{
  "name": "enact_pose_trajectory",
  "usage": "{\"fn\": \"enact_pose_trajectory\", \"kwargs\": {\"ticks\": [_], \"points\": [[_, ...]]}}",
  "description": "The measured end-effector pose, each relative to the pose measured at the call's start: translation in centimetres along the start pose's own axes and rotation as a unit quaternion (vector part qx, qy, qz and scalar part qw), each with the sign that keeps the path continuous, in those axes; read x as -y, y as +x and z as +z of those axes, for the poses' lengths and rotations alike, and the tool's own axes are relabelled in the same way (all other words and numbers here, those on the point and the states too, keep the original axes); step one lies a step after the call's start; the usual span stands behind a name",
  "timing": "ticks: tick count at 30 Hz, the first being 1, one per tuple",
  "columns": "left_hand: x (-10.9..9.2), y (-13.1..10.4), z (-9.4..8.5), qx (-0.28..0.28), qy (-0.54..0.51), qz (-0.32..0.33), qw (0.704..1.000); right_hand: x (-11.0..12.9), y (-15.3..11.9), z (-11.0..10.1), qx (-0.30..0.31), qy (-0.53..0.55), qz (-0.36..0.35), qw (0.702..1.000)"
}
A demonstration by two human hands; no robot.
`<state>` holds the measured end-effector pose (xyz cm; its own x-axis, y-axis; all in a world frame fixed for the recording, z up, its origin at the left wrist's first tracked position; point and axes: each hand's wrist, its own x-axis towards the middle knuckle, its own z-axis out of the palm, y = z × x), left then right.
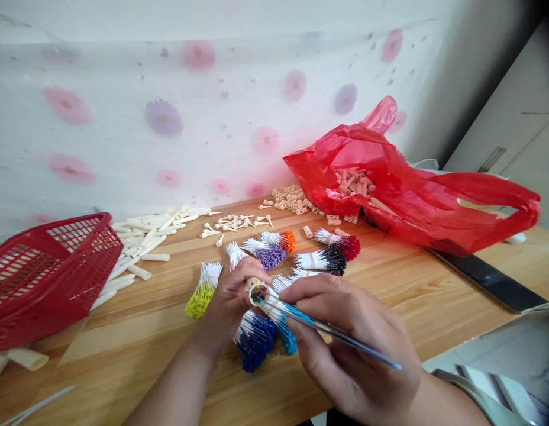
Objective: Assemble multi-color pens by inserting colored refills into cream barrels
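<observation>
My left hand (232, 296) is closed round a small cream tube (258, 292), its open end facing me with coloured bits inside. My right hand (349, 337) pinches thin metal tweezers (345, 337), whose tips reach the tube's mouth. Beneath and around the hands lie banded bundles of white sticks with coloured heads: yellow (201, 296), dark blue (255, 343), light blue (287, 331), purple (271, 254), orange (287, 239), black (330, 260) and dark red (348, 245).
A red basket (74, 266) stands at the left beside long cream tubes (154, 236). Small cream pegs (234, 223) and short slotted pieces (292, 198) lie at the back. On the right are a red plastic bag (416, 195) and a dark flat object (491, 281) on the wooden table (136, 337).
</observation>
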<state>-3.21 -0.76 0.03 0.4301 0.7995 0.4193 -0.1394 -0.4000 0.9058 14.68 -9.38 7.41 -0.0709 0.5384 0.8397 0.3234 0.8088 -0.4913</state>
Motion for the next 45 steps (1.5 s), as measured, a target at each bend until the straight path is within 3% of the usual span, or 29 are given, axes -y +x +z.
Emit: {"fn": "enact_pose_trajectory", "kwargs": {"ticks": [4,13,17,23,27,31,36,39,45], "points": [[-0.2,0.1,0.0,0.032,-0.014,-0.004,0.999,-0.4,0.3,-0.2,0.038,-0.005,-0.011,0.999],[-0.3,0.1,0.1,0.043,-0.017,-0.004,0.999,-0.4,0.5,-0.5,0.066,0.005,-0.023,0.998],[-0.1,0.1,0.0,0.0,0.001,0.016,1.0,0.0,0.5,-0.2,0.025,-0.011,-0.015,1.0],[-0.1,0.4,0.3,-0.121,0.051,0.11,0.985,-0.1,-0.2,1.2,-0.066,0.011,0.03,0.997],[-0.4,0.4,0.5,-0.184,0.098,0.156,0.966,-0.3,-0.6,1.8,-0.091,0.041,0.069,0.993],[-0.4,0.2,0.4,-0.212,0.127,0.182,0.952,-0.3,-0.7,2.3,-0.103,0.072,0.108,0.986],[-0.8,0.2,0.5,-0.173,0.107,0.18,0.962,0.6,0.0,1.9,-0.113,0.075,0.098,0.986],[-1.1,0.3,0.6,-0.139,0.076,0.154,0.975,1.0,0.6,0.8,-0.088,0.056,0.07,0.992],[-0.9,0.1,0.5,-0.052,0.014,0.071,0.996,-0.2,2.2,-1.6,0.098,0.096,-0.018,0.99]]}}
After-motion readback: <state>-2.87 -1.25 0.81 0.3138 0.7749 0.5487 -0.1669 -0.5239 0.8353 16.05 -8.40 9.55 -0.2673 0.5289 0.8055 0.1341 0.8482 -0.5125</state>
